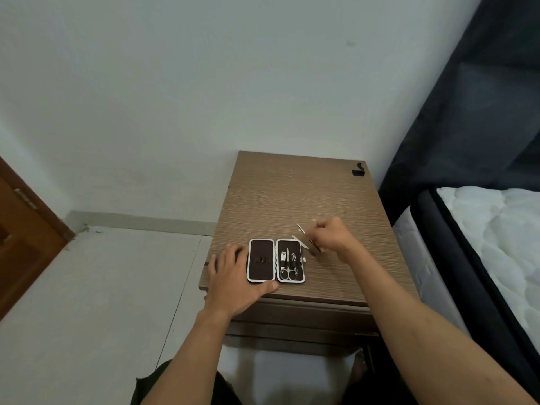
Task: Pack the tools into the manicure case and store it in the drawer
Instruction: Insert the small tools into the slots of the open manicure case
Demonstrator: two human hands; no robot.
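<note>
Head view: brown wood-grain nightstand against the wall, dark-framed bed with white mattress to its right. Open white-rimmed black manicure case lies flat near the front edge, long axis running away from me; lining text unreadable. My left hand lies flat, fingers spread, against its lid half. My right hand pinches thin silver metal tools just right of the case.
</note>
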